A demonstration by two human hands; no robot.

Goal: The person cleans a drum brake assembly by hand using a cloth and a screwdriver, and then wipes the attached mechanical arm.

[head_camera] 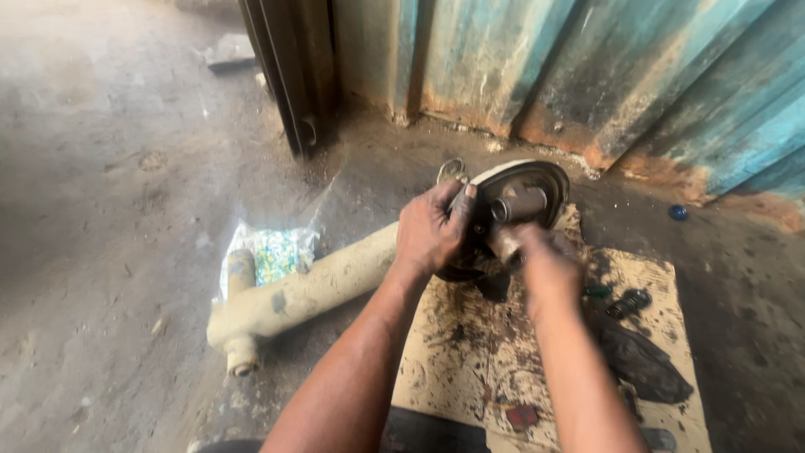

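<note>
Head view, looking down at a workshop floor (109, 168) of grey, dusty concrete. A cream-coloured axle housing (319, 289) lies across the middle of the scene, its near-left end fitted with a short cross tube, its far-right end carrying a round brake backing plate (537, 180) that faces the viewer. A short grey stub shaft (520, 204) projects from the middle of the plate.

The left hand (432, 226) grips the left rim of the plate, fingers curled closed over its edge and thumb on the face. The right hand (545, 264) sits just near and right of the stub shaft, closed around a small greasy cylindrical part (505, 243); motion blur hides how the fingers lie, so the exact closure of this grip cannot be told. Both hands are dark with grease.

Under the plate end lies a sheet of oil-stained cardboard (646, 285). On it, to the right of the right hand, rest a small dark ribbed part (629, 303) and a black rag (641, 361). A clear plastic bag with a green-patterned content (277, 252) lies on the floor just behind the housing at left. A rusted, blue-green corrugated metal wall (587, 67) closes the far side; a small blue cap (677, 212) lies near its foot at right.
</note>
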